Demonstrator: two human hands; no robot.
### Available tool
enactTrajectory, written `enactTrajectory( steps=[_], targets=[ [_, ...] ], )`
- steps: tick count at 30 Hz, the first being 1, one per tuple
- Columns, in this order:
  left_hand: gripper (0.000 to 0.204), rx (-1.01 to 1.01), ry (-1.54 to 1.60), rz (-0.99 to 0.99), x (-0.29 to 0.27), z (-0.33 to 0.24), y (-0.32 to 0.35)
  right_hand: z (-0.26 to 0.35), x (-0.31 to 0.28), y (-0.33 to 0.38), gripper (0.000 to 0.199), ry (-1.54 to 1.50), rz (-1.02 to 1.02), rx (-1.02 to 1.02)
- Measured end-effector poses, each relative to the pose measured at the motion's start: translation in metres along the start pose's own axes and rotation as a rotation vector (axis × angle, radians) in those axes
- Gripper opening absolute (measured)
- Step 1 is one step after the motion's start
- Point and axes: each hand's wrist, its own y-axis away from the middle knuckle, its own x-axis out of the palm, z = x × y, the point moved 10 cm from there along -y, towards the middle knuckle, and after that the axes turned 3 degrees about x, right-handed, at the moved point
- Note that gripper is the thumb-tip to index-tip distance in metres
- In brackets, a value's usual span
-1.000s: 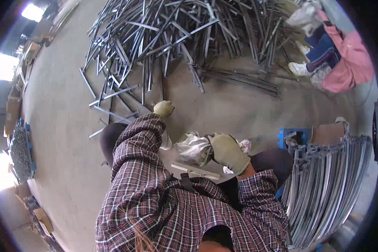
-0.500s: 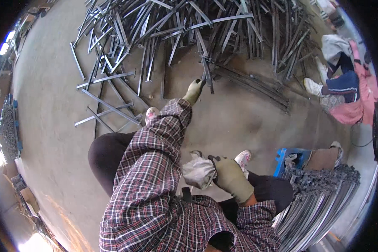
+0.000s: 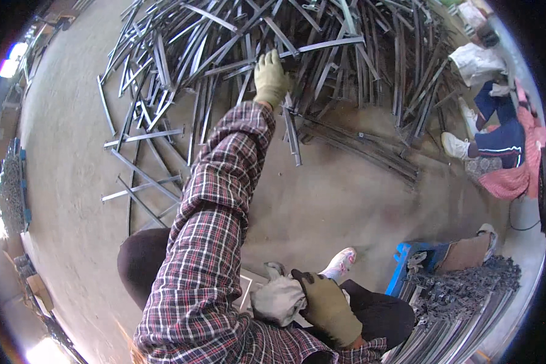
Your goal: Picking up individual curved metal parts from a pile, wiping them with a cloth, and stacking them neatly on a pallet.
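My left hand (image 3: 272, 79), in a pale green-tan glove, reaches far forward over the near edge of a heap of metal bars (image 3: 224, 45). Its fingers are stretched out on or just above the bars; contact is hard to tell. Just right of that wrist, a short dark bar (image 3: 293, 142) slants out of the heap onto the floor. Close to my lap, my right hand (image 3: 330, 309), gloved alike with dark fingertips, is closed on a crumpled whitish cloth (image 3: 279, 301).
Loose bars (image 3: 142, 176) lie crossed at the left, and longer dark bars (image 3: 364, 148) at the right. Beside my right knee stands a stack of bars (image 3: 461, 309) by a blue frame (image 3: 400, 267). A person's legs (image 3: 494, 145) show at far right.
My left hand was at the short dark bar's side; it has left that bar and moved farther forward to the heap, fingers extended. The right hand keeps the cloth. The view has tilted up.
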Motion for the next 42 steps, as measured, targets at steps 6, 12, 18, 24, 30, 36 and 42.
enactTrajectory(
  steps=[6,12,18,24,30,36,42],
  targets=[
    [0.057,0.078,-0.010,0.150,0.010,0.008,-0.029,0.001,-0.007,0.000,0.062,0.016,0.037,0.047],
    [0.055,0.108,-0.142,0.344,-0.013,0.006,-0.037,0.000,-0.007,0.007,0.061,0.021,0.003,0.025],
    [0.052,0.053,0.024,0.327,0.013,0.000,-0.035,-0.002,-0.004,0.006,0.062,0.022,0.026,0.052],
    [0.053,-0.021,0.170,0.306,0.016,0.027,-0.045,0.007,0.003,0.000,0.065,-0.050,0.050,0.008],
    [0.056,-0.027,0.096,0.236,0.011,0.000,-0.039,-0.002,-0.009,0.001,0.067,0.056,0.108,0.105],
    [0.044,0.005,0.150,0.055,-0.032,0.076,-0.070,0.012,-0.019,0.014,0.073,-0.034,-0.018,-0.032],
    [0.039,-0.239,0.745,0.328,-0.020,-0.025,0.039,-0.018,-0.074,0.044,0.067,0.019,-0.060,-0.006]
  ],
)
